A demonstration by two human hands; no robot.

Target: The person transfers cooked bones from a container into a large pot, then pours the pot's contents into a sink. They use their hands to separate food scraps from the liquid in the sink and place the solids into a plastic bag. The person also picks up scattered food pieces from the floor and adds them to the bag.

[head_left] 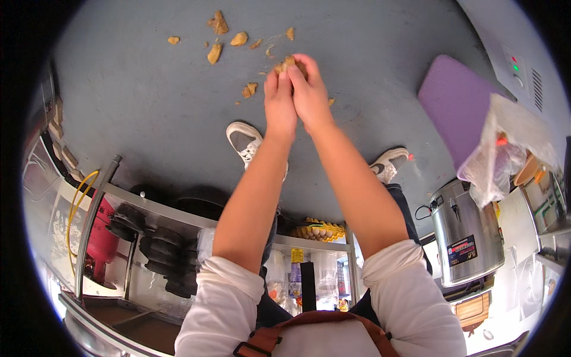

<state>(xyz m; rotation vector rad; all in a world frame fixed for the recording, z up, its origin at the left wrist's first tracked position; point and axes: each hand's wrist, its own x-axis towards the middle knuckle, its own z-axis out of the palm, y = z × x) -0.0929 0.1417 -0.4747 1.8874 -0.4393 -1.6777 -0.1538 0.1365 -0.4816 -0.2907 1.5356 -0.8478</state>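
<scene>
My left hand and my right hand are pressed together in front of me, fingers curled around brownish-yellow lumpy pieces that look like ginger or a similar food. Part of what they hold is hidden by the fingers. Beyond and beside the hands, several similar chunks lie on the grey floor: a knobbly one, a rounded one, a long one and a small cluster left of my left hand.
My shoes stand on the floor. At right are a purple board, a plastic bag and a steel cylindrical appliance. Near my legs, a metal-framed shelf holds black pans and a yellow egg tray.
</scene>
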